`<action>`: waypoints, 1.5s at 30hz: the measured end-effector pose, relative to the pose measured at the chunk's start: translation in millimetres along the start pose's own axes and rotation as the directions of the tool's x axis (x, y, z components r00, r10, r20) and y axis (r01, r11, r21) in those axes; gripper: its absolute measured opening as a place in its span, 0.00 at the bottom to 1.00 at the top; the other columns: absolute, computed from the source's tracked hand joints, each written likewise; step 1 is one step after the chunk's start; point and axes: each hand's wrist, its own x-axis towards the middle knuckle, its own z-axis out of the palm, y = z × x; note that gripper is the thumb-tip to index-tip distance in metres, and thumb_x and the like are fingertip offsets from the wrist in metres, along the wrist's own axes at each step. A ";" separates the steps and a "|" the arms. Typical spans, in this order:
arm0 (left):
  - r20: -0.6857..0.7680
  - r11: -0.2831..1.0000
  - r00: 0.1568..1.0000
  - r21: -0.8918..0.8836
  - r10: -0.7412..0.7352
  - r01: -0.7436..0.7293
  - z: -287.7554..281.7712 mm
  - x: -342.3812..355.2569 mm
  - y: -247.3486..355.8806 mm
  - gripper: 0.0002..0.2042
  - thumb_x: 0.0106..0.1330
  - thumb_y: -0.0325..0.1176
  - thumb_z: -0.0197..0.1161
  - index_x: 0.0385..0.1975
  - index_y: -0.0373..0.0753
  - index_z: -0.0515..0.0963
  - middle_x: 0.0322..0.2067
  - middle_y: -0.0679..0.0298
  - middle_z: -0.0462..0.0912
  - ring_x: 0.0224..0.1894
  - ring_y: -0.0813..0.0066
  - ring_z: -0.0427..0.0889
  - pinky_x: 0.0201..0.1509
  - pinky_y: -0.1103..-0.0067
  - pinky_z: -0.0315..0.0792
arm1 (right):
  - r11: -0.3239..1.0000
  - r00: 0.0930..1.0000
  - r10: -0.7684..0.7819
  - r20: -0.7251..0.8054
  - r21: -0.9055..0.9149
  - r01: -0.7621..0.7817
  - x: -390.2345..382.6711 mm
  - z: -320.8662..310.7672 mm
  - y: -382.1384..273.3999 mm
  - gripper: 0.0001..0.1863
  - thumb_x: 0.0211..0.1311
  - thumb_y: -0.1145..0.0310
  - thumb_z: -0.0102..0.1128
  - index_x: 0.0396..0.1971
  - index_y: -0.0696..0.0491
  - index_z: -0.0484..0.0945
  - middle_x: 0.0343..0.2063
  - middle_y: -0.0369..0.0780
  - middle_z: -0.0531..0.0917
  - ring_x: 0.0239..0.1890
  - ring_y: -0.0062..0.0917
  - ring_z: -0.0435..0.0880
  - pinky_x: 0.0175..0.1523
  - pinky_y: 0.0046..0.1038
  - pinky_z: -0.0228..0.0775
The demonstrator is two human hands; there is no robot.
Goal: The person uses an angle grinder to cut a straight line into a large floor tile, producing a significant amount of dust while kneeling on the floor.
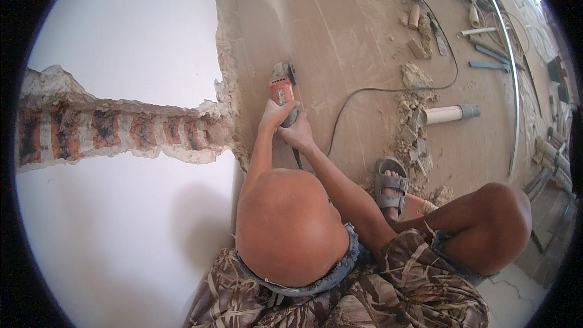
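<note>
Both of my hands are closed around a red and grey angle grinder (281,92), held low over the dusty floor beside the wall. My left hand (274,115) wraps its body from the left side. My right hand (297,132) grips the dark rear part, just behind and to the right of the left one. The grinder's head points away from me, with a dark disc or guard on its right side. A pale streak of dust (276,0) spreads over the floor ahead of it. Whether the disc touches the floor is hard to make out.
A white wall (127,21) stands at left, with a broken-out channel of exposed brick (143,130). A black cord (388,89) curves across the floor. Rubble (413,121), a pipe (442,115), a scraper (438,36) and a long white strip (516,85) lie to the right.
</note>
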 end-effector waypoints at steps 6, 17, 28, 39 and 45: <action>0.006 1.000 1.000 0.011 -0.022 0.021 -0.9 -9.1 4.6 0.19 0.47 0.41 0.72 0.31 0.32 0.79 0.28 0.62 0.81 0.27 0.76 0.80 0.31 0.74 0.73 | 0.997 0.999 0.041 0.023 -0.061 -0.040 -6.5 -3.3 -6.3 0.53 0.38 0.50 0.72 0.63 0.59 0.56 0.53 0.55 0.76 0.56 0.46 0.76 0.59 0.38 0.68; 0.063 0.999 0.998 -0.049 0.013 -0.010 0.1 2.1 -18.9 0.20 0.48 0.42 0.71 0.35 0.32 0.78 0.30 0.61 0.82 0.30 0.75 0.80 0.34 0.74 0.73 | 0.993 0.997 0.066 0.028 -0.097 -0.063 -11.9 -3.4 -4.5 0.52 0.39 0.47 0.71 0.61 0.62 0.58 0.51 0.55 0.77 0.54 0.45 0.78 0.57 0.38 0.69; 0.078 0.999 0.997 -0.031 0.014 -0.012 0.2 6.7 -32.2 0.24 0.47 0.43 0.72 0.38 0.31 0.77 0.33 0.59 0.81 0.32 0.72 0.81 0.36 0.73 0.74 | 0.992 0.999 0.042 -0.001 -0.121 -0.042 -16.7 -2.3 -1.5 0.50 0.39 0.46 0.70 0.58 0.62 0.61 0.50 0.55 0.77 0.54 0.47 0.78 0.58 0.39 0.68; 0.042 0.999 0.999 -0.039 0.012 -0.010 3.0 -12.1 -22.0 0.21 0.47 0.41 0.72 0.36 0.33 0.77 0.30 0.61 0.81 0.30 0.73 0.80 0.35 0.74 0.74 | 0.993 0.999 0.006 -0.040 -0.113 -0.011 -22.3 0.4 5.4 0.51 0.38 0.46 0.71 0.59 0.63 0.61 0.50 0.56 0.77 0.54 0.48 0.77 0.57 0.40 0.68; 0.046 0.994 0.998 -0.101 0.045 -0.040 2.3 -17.4 -22.1 0.17 0.47 0.40 0.72 0.31 0.35 0.78 0.28 0.64 0.81 0.28 0.77 0.79 0.32 0.75 0.73 | 0.999 0.999 -0.006 -0.038 -0.040 0.005 -26.6 1.6 2.7 0.51 0.37 0.50 0.75 0.60 0.61 0.60 0.51 0.53 0.76 0.55 0.40 0.77 0.57 0.36 0.68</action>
